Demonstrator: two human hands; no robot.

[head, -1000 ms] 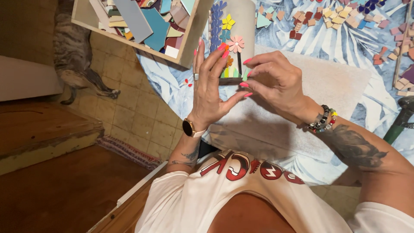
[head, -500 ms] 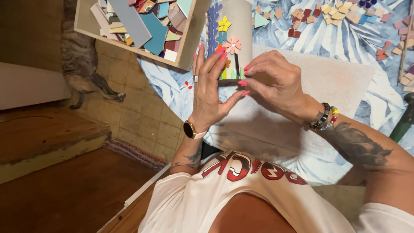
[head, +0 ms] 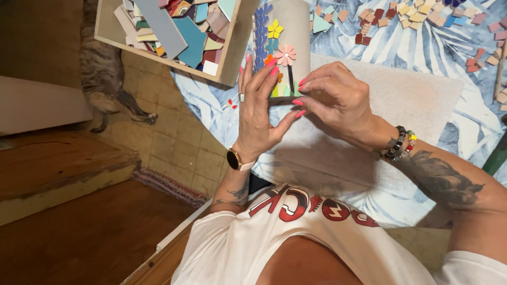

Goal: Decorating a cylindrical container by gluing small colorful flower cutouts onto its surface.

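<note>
- A shallow wooden box [head: 235, 50] sits at the far left edge of the table; it is filled with loose tile shards [head: 179, 26], flat and angular, in teal, grey, cream and red.
- The table wears a cloth [head: 422, 58] printed with blue and white leaves; a pale grey mat [head: 412, 105] lies on it under the hands.
- A grey cylindrical pot [head: 293, 31] lies on its side at the mat's far edge, just beside the box. Small glossy tile flowers are stuck on it: yellow, pink and a tall blue spike, with dark stems.
- The left hand [head: 259, 113] is spread, palm against the pot's near end, fingers up along its side.
- The right hand [head: 338, 100] presses its fingertips together at the pot's near rim, pinching at the mosaic there; what is pinched cannot be made out.
- More small tile chips [head: 401, 16] lie scattered along the far edge of the table.
- Against the earlier frames, both hands keep the same grip; the view has merely shifted slightly.
</note>
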